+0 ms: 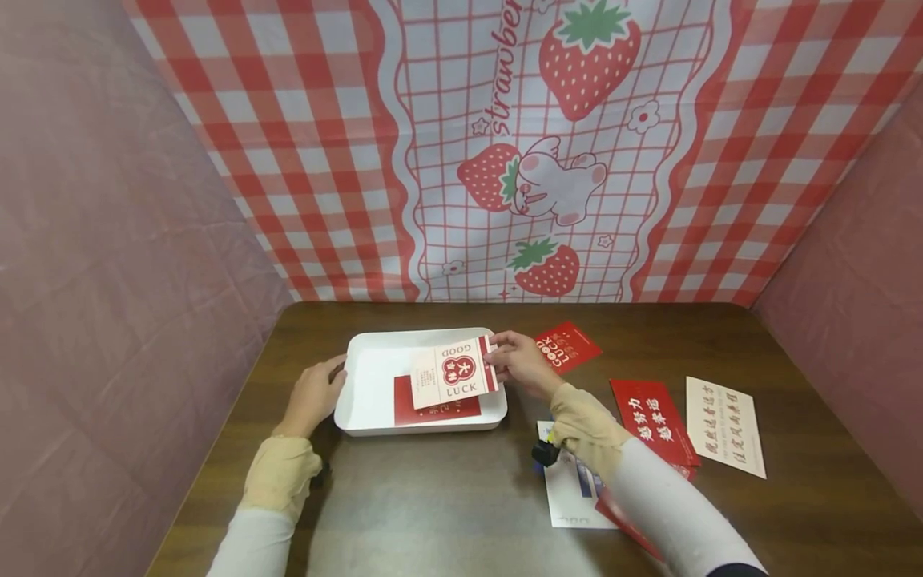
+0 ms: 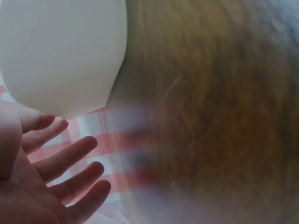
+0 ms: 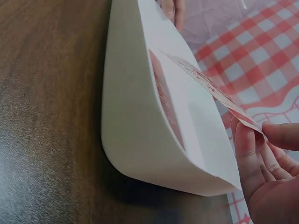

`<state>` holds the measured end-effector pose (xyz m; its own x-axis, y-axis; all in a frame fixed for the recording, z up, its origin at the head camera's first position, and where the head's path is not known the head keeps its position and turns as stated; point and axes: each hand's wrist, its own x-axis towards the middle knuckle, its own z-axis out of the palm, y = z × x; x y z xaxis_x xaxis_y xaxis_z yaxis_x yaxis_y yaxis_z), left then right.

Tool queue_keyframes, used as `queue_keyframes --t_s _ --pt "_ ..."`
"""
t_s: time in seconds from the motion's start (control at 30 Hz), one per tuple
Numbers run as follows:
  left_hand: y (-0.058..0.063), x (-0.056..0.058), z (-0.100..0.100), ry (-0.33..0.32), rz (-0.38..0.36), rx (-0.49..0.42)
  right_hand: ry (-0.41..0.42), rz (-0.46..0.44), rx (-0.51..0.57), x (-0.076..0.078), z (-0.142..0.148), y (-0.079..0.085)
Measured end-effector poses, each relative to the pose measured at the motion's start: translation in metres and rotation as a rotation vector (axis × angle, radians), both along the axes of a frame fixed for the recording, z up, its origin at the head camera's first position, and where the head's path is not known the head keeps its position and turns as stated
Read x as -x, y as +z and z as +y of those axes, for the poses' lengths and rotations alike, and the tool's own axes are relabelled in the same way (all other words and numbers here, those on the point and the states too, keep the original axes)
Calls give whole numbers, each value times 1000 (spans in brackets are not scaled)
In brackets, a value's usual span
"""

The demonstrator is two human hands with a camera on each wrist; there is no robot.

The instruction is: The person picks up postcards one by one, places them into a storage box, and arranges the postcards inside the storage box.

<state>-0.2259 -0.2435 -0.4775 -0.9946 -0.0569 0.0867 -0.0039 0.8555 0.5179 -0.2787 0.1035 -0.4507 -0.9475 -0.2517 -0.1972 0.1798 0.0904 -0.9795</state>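
Note:
My right hand (image 1: 515,361) pinches a cream card (image 1: 447,373) with red "GOOD LUCK" lettering by its red-edged right end, thumb on one face and fingers on the other. The card slants over the white tray (image 1: 368,413), seen nearly edge-on in the right wrist view. Partly covered by it, a red card (image 1: 405,401) lies in the tray. At the tray's left end is my left hand (image 1: 313,397), thumb and forefinger tips right at the rim. Its other fingers (image 2: 70,156) spread loosely in the left wrist view.
Right of the tray lie a red "GOOD LUCK" card (image 1: 573,349), a red card with white writing (image 1: 649,413) and a cream card (image 1: 724,425). A white card (image 1: 570,501) and more red ones lie partly under my right forearm. Checked cloth (image 1: 317,160) hangs behind the table.

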Motion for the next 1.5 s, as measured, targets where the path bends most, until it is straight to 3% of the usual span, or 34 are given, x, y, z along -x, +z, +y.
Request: queue_keyframes --t_s 0.4,0.9,1.03,1.17,1.5 --pt "-2 -1 -1 1 -3 -2 1 -26 -84 -6 -7 -1" --pt "-2 -2 -1 -1 2 1 54 -6 -116 -8 -4 -3" --pt "-1 -2 -1 1 -8 1 77 38 -110 -9 -1 -1" --pt "-1 -3 -1 2 -15 3 83 90 -125 -6 3 1" --pt "0 1 0 3 -27 4 17 90 -177 6 17 3"
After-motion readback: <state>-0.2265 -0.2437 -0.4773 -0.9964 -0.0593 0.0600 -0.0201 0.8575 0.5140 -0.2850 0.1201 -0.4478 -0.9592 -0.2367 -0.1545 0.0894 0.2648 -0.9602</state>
